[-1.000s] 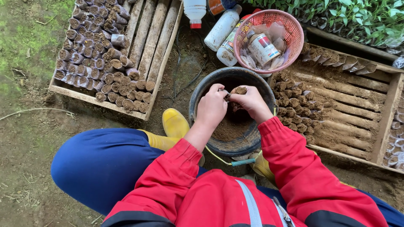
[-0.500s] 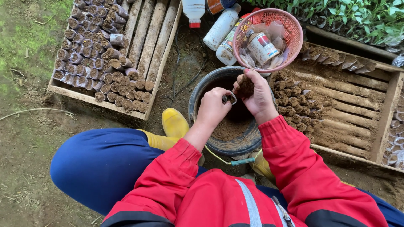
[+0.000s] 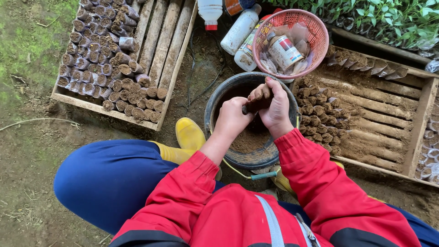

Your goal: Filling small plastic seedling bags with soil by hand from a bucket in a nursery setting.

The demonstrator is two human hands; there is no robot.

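Over the black bucket [image 3: 215, 103], the left hand [image 3: 231, 120] pinches a small soil-filled bag [image 3: 247, 109], fingers clamped on it; the right hand [image 3: 274, 107], at 3 o'clock, cups soil, fingers curled. The bag looks light, soft and crushable, best held around its sides.

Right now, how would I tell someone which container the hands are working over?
Start at the slatted wooden tray on the right with rows of soil plugs. Just left of it stands a round black bucket, part full of brown soil, beneath the left hand and right hand. Unlike the pink basket behind it, it is dark and solid-walled.
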